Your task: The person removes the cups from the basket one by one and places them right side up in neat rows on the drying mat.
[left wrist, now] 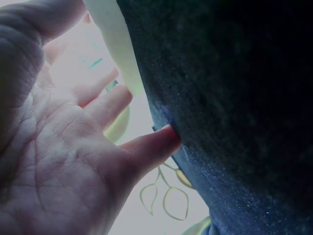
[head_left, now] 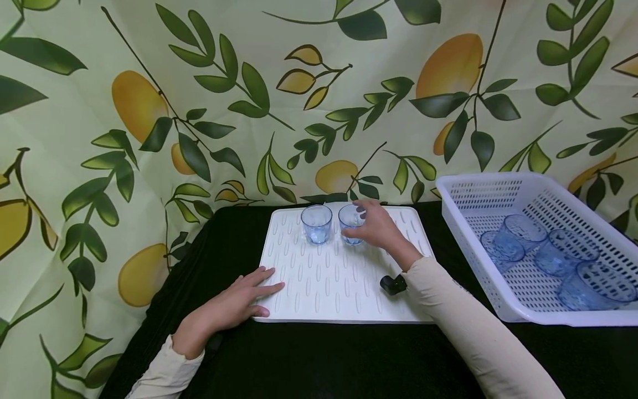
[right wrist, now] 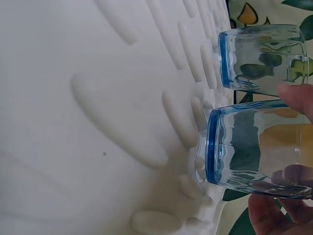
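Head view showed the right hand (head_left: pixel 379 226) grasping a clear blue glass tumbler (head_left: pixel 349 223) on a white ridged mat (head_left: pixel 319 296); the left hand (head_left: pixel 234 302) lay released, fingers extended at the mat's left edge. Just left of that tumbler stood a matching second tumbler (head_left: pixel 317 226). Rightward, a white perforated plastic basket (head_left: pixel 472 260) held four blue glasses (head_left: pixel 568 256).

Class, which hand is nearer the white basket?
Right: the right hand holds a blue glass left of the basket; the left hand is farther, at the left edge of the white mat.
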Action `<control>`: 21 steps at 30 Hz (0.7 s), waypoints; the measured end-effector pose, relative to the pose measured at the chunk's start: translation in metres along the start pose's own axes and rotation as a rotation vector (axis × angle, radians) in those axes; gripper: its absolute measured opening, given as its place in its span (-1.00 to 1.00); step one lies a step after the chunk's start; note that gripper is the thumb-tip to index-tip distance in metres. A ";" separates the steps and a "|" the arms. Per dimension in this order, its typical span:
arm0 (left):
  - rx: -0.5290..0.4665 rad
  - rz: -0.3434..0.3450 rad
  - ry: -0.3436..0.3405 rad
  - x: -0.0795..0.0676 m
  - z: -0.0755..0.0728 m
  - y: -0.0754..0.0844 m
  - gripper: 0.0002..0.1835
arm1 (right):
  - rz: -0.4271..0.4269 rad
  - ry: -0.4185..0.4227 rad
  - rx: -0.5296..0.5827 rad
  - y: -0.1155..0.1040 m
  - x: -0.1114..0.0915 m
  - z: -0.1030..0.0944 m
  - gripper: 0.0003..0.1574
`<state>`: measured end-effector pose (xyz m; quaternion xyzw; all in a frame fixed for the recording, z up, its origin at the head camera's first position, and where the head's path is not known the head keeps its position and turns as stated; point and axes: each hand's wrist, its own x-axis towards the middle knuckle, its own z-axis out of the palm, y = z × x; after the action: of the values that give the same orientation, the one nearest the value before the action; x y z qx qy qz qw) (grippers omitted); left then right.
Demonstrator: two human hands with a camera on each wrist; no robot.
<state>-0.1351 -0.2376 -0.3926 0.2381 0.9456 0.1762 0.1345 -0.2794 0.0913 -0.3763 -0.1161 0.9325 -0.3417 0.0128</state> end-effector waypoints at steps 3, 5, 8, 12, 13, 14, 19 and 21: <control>-0.007 -0.008 -0.003 0.000 0.000 0.001 -0.36 | 0.003 -0.001 0.007 0.001 0.000 0.000 0.09; -0.010 -0.012 -0.005 0.000 0.000 0.001 -0.36 | 0.005 -0.001 0.004 0.000 0.000 0.000 0.10; -0.008 -0.009 -0.001 0.000 0.000 0.001 -0.37 | 0.007 0.002 0.005 0.000 0.000 -0.001 0.11; -0.001 -0.001 0.003 0.001 0.000 0.001 -0.37 | 0.018 -0.010 0.030 0.003 -0.003 -0.005 0.22; 0.001 -0.002 0.003 0.001 0.000 0.001 -0.37 | 0.025 -0.013 0.040 0.003 -0.004 -0.007 0.25; 0.002 -0.002 0.003 0.001 0.000 0.001 -0.37 | 0.033 -0.014 0.046 0.004 -0.005 -0.010 0.29; 0.006 -0.001 0.006 0.001 0.000 0.000 -0.37 | 0.043 0.001 0.051 0.007 -0.015 -0.023 0.33; 0.001 -0.001 0.004 0.001 0.001 0.000 -0.37 | 0.040 0.013 0.049 0.007 -0.022 -0.029 0.28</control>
<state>-0.1355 -0.2371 -0.3940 0.2373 0.9461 0.1763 0.1325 -0.2623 0.1200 -0.3597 -0.0950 0.9261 -0.3649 0.0162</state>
